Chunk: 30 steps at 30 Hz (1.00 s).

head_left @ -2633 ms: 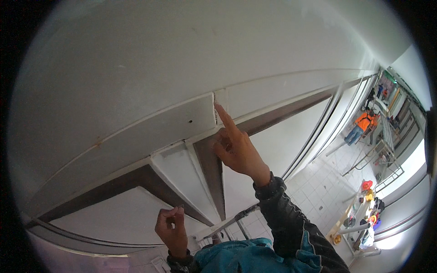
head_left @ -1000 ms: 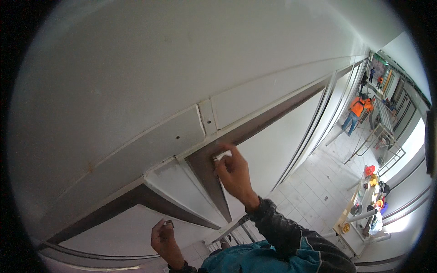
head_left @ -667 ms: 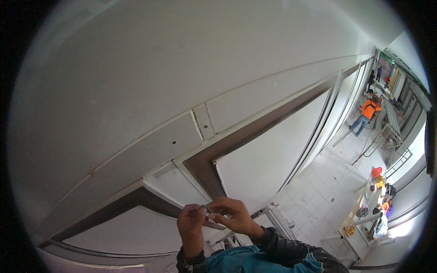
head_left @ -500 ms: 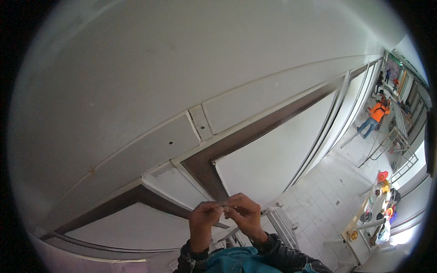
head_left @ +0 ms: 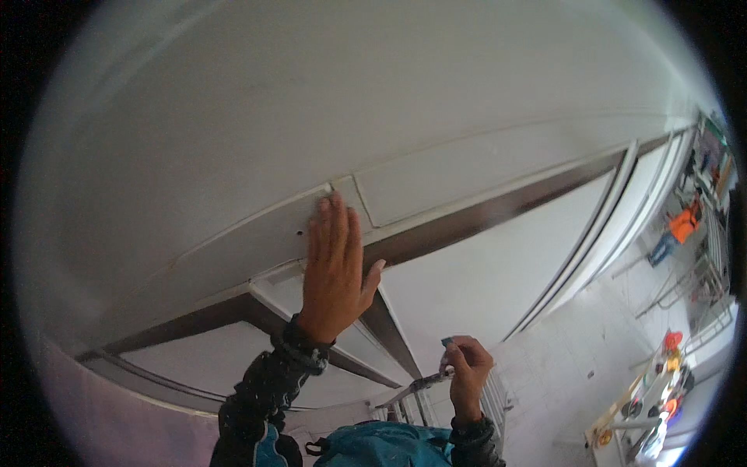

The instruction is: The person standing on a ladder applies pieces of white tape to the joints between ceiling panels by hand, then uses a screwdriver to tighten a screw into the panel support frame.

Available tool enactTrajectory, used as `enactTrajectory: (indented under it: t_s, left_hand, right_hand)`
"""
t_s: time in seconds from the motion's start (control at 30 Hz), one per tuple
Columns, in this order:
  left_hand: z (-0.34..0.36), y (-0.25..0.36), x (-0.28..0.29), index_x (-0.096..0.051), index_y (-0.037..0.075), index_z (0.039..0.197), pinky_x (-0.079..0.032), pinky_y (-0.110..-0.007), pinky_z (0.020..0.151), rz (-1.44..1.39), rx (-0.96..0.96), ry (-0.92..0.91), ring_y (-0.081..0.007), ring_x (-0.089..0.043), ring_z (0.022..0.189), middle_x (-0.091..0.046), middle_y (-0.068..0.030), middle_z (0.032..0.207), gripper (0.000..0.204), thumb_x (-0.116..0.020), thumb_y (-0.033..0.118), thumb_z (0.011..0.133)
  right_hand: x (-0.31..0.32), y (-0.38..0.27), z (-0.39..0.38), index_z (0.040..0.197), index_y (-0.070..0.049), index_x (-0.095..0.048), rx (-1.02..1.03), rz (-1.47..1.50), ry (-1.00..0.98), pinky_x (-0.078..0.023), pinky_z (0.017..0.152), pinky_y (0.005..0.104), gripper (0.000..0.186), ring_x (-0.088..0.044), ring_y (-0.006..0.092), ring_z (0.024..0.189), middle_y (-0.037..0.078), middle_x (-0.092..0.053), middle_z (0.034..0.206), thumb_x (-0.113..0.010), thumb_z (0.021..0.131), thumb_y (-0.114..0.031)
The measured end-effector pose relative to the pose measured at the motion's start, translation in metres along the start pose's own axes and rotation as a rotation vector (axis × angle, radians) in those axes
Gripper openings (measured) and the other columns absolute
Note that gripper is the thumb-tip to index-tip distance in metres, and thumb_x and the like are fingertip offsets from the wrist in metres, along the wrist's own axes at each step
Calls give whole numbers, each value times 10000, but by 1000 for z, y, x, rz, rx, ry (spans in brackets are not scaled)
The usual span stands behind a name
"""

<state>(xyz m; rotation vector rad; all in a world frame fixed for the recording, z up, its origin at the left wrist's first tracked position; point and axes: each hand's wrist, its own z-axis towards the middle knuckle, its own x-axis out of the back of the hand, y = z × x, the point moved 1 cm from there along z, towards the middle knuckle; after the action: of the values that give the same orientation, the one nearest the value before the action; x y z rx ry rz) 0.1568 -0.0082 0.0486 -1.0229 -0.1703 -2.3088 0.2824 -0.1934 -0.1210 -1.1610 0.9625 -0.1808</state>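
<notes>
My left hand [head_left: 333, 268] is raised with its fingers stretched out and its palm against the grey-white panel [head_left: 253, 233], where two panel pieces meet. A small dark hole shows in the panel just left of the fingers. Lower and to the right, my right hand [head_left: 470, 369] is closed in a pinch. A small blue piece [head_left: 447, 342] sticks out at its thumb and fingertip; its exact kind is too small to make out. Behind that hand runs a metal frame [head_left: 424, 383], partly hidden by it.
Brown strips [head_left: 467, 227] edge the white panels overhead. On the lower right, a long table [head_left: 603, 424] carries helmets and clutter. A person in an orange top [head_left: 685, 224] stands farther off beside metal scaffolding [head_left: 700, 284]. The tiled floor [head_left: 556, 366] lies well below.
The hands were together at the fingertips and are now apart. My left hand has gone up and flat onto the panel; the right moved right and down. The view has shifted somewhat.
</notes>
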Motion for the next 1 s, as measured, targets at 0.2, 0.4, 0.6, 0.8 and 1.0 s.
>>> enactTrajectory:
  t_s: [0.2,0.4,0.6,0.8,1.0]
  left_hand:
    - [-15,25,14,-534,-11,1348,-245,-583,1167,-133,-45,-111,-458,-321,1413,-446,-279,1445,563,-649,347,930]
    - [-106,36,-7,-677,57,1111,-539,-404,781,-885,301,-291,-247,-670,782,-694,-97,937,302,-739,253,891]
    - [-168,71,-29,-615,70,1254,-550,-371,870,-1353,702,-324,-234,-652,1036,-636,-113,1209,397,-710,283,932]
    - [-185,32,-10,-715,64,1098,-520,-367,921,-1304,702,-235,-206,-662,1045,-701,-88,1091,247,-743,204,896]
    - [-198,10,12,-703,43,1073,-565,-338,842,-1231,772,-257,-219,-700,952,-709,-117,1026,187,-724,84,892]
  right_hand:
    - [58,4,-4,916,26,-656,68,-245,200,-437,535,251,148,-525,94,633,34,-598,767,-678,873,-113]
    - [61,26,-10,825,-33,-575,-42,-227,175,-431,457,250,92,-503,92,569,15,-530,672,-639,877,-75]
    - [-7,19,-20,840,13,-633,-119,-352,-228,-485,556,273,79,-578,123,691,62,-609,834,-702,857,-20]
    - [-63,17,-22,891,30,-662,30,-613,-502,-540,665,270,100,-631,149,795,89,-635,881,-725,869,-44]
    - [-84,30,-29,912,28,-686,-20,-708,-598,-575,702,303,89,-675,182,829,120,-656,906,-721,866,-40]
